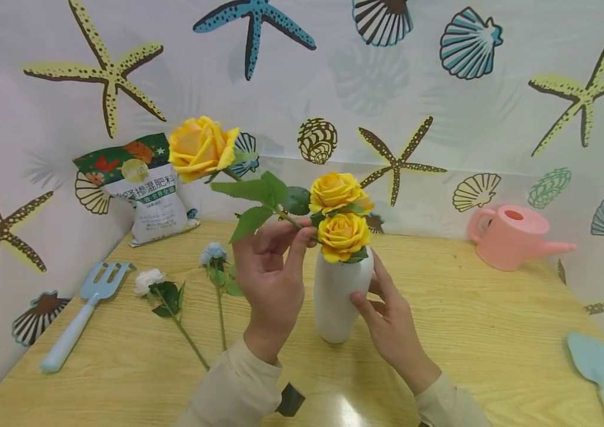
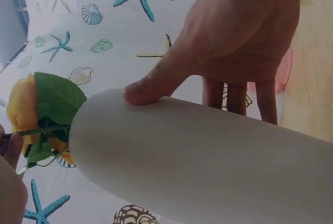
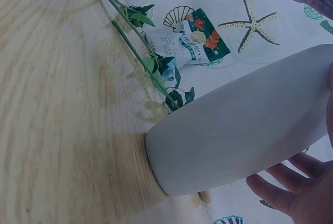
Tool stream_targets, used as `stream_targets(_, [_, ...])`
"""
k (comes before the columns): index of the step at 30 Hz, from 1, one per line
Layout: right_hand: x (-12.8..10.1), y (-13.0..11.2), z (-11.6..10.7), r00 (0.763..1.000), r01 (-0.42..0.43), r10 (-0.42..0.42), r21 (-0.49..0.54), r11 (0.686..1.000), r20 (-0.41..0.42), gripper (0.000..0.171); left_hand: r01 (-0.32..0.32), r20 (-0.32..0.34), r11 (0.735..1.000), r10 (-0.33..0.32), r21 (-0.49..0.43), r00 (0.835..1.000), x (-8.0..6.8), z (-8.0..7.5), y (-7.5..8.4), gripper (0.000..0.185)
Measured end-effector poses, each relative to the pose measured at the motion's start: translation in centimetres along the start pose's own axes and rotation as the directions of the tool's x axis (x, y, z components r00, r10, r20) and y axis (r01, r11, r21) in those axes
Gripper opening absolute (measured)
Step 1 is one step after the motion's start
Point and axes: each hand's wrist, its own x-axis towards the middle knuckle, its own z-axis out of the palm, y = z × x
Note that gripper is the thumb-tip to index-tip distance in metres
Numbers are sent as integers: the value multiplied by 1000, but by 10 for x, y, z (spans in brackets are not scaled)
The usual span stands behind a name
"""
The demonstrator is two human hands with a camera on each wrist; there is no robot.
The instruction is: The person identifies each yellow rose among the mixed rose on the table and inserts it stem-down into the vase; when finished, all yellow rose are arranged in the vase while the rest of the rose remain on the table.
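A white vase (image 1: 336,302) stands in the middle of the wooden table, two yellow roses (image 1: 343,236) at its mouth. My right hand (image 1: 395,323) grips the vase from the right, thumb on the near side, fingers behind. Above the mouth's left side, my left hand (image 1: 275,279) pinches the stem of another yellow rose (image 1: 203,148) between thumb and fingers. This rose slants up to the left, green leaves along its stem, the lower end hidden behind the blooms. In the left wrist view, a dark green stem (image 2: 44,129) runs from the fingers to the vase mouth.
Left of the vase lie a white rose (image 1: 149,281), a blue rose (image 1: 213,254) and a garden fork (image 1: 85,314). A fertilizer bag (image 1: 157,207) leans at the back left. To the right are a pink watering can (image 1: 512,240) and a blue trowel (image 1: 597,362).
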Motion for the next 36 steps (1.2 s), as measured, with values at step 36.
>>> stream_targets(36, [0, -1, 1, 1000, -9, 9, -6, 1000, 4, 74, 185, -221, 983, -181, -2, 958, 16, -11, 12, 31])
